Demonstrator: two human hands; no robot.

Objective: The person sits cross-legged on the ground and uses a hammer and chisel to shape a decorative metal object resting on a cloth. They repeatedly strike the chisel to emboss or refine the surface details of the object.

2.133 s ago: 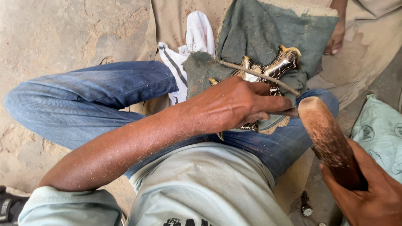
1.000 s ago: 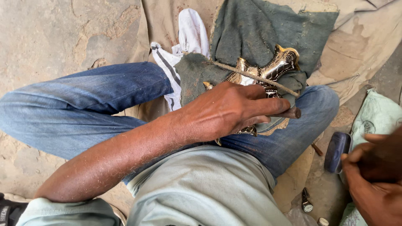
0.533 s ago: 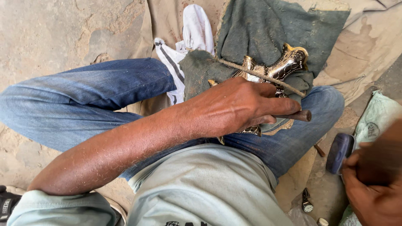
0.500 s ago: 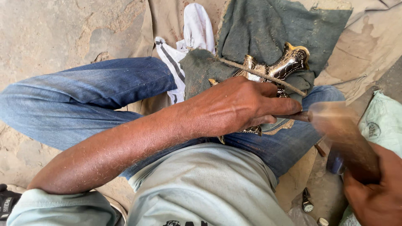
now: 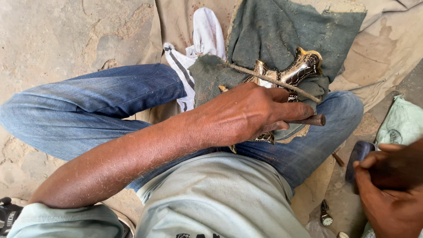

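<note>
Right hand (image 5: 392,189) pulled back, gripping mallet (image 5: 359,158); left hand (image 5: 251,112) pinches punch (image 5: 313,120); sandy ground (image 5: 57,39).

Metal ornament (image 5: 299,70) lies on the cloth (image 5: 282,35) over the knee, thin rod (image 5: 273,81) across it. Left hand (image 5: 246,114) rests on top, punch (image 5: 310,120) poking right. Right hand (image 5: 390,189) sits well right, beside the sack (image 5: 403,125).
</note>
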